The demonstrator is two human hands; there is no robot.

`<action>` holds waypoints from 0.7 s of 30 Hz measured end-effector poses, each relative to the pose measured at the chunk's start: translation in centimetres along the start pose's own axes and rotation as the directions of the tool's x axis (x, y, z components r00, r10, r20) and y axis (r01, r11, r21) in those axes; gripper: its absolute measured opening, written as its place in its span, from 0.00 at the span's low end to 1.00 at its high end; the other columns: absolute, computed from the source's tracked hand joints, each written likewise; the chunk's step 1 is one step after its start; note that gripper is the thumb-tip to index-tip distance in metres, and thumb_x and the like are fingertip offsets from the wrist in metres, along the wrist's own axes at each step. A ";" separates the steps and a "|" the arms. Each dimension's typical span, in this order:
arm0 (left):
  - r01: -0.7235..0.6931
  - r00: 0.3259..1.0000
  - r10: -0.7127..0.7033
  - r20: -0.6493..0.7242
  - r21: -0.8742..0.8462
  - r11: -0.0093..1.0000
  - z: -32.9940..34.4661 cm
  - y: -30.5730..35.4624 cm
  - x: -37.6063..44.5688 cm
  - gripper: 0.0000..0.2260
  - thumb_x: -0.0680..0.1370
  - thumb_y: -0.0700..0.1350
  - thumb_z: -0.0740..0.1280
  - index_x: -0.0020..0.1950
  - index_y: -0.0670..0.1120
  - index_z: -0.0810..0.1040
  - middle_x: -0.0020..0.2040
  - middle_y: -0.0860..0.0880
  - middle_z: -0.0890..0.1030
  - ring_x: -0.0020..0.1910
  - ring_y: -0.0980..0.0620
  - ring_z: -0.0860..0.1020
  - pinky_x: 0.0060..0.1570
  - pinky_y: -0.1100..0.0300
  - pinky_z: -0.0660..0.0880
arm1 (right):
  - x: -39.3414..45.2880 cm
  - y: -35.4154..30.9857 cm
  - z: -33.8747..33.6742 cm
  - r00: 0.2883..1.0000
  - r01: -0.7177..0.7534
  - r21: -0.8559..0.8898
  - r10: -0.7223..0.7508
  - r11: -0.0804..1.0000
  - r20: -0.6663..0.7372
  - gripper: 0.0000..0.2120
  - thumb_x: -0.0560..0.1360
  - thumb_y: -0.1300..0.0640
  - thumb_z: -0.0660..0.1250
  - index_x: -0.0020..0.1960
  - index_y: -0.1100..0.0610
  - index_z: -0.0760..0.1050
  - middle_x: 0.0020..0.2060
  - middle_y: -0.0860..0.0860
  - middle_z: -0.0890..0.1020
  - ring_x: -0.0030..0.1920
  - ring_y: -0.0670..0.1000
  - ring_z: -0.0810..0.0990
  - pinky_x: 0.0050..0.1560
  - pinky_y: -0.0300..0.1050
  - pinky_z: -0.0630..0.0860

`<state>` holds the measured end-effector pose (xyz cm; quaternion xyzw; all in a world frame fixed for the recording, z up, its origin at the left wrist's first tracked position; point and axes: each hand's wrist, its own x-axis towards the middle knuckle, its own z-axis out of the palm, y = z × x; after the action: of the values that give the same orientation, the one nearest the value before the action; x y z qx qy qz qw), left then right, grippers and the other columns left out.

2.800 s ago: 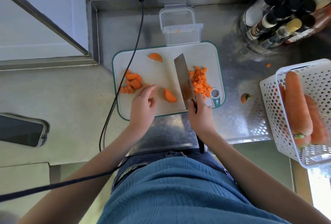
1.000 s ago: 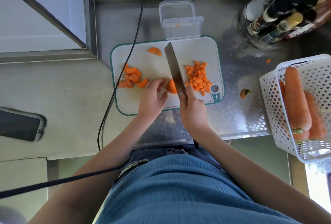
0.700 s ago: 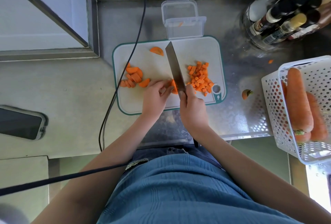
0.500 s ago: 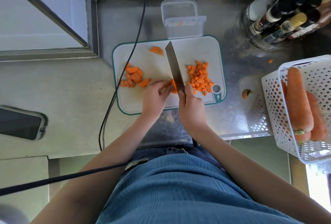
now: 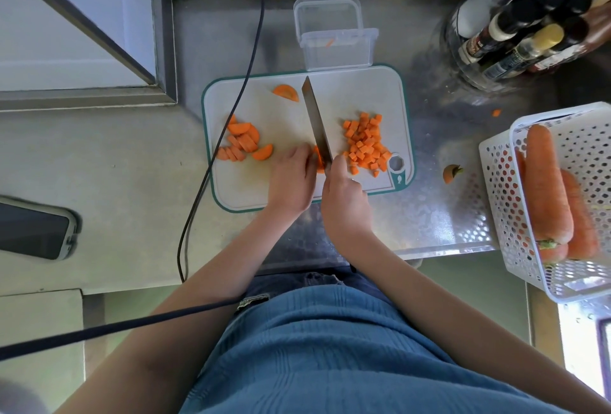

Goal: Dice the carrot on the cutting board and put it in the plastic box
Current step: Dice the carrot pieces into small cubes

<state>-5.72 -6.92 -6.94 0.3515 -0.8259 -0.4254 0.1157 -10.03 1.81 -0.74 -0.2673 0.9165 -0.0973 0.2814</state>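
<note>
1 carrot piece [image 5: 318,159] on cutting board [image 5: 334,93], under cleaver [image 5: 316,122]. L hand [image 5: 291,179] grip presses it, fingers curled; R hand [image 5: 344,197] grips cleaver handle. 1 dice pile [image 5: 363,142], 1 slice pile [image 5: 243,144], 1 plastic box [image 5: 337,50] behind board.

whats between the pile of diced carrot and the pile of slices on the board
In the head view, the knife blade stands between the diced carrot and the slices, with bare cutting board left of it.
</note>
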 end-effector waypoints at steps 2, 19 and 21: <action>-0.008 1.000 0.008 -0.005 -0.002 1.000 0.1 0.0 0.0 0.09 0.78 0.42 0.56 0.37 0.47 0.66 0.34 0.48 0.71 0.33 0.46 0.70 0.34 0.56 0.62 | 0.0 -0.1 0.1 1.000 -0.007 -0.010 0.007 1.000 0.014 0.10 0.79 0.68 0.50 0.55 0.55 0.57 0.34 0.54 0.72 0.36 0.58 0.74 0.36 0.51 0.75; -0.027 0.999 0.026 -0.033 -0.037 0.999 0.4 0.0 -0.4 0.08 0.78 0.41 0.56 0.38 0.47 0.63 0.33 0.50 0.68 0.34 0.47 0.67 0.34 0.53 0.63 | 1.4 1.3 0.5 0.998 0.022 0.093 -0.028 0.995 0.065 0.06 0.81 0.61 0.51 0.58 0.57 0.58 0.37 0.56 0.74 0.36 0.59 0.74 0.34 0.51 0.72; -0.016 1.000 0.015 -0.024 -0.039 0.999 0.4 -0.2 -0.4 0.09 0.79 0.43 0.55 0.38 0.48 0.65 0.33 0.51 0.70 0.35 0.47 0.69 0.35 0.51 0.67 | 1.5 1.9 -0.2 0.998 0.049 0.200 -0.055 0.979 0.022 0.09 0.83 0.56 0.50 0.58 0.60 0.62 0.35 0.56 0.74 0.33 0.58 0.72 0.32 0.47 0.68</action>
<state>-5.57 -6.50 -7.33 0.3479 -0.8185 -0.4365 0.1358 -12.05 2.56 -1.89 -0.2628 0.8909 -0.1924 0.3166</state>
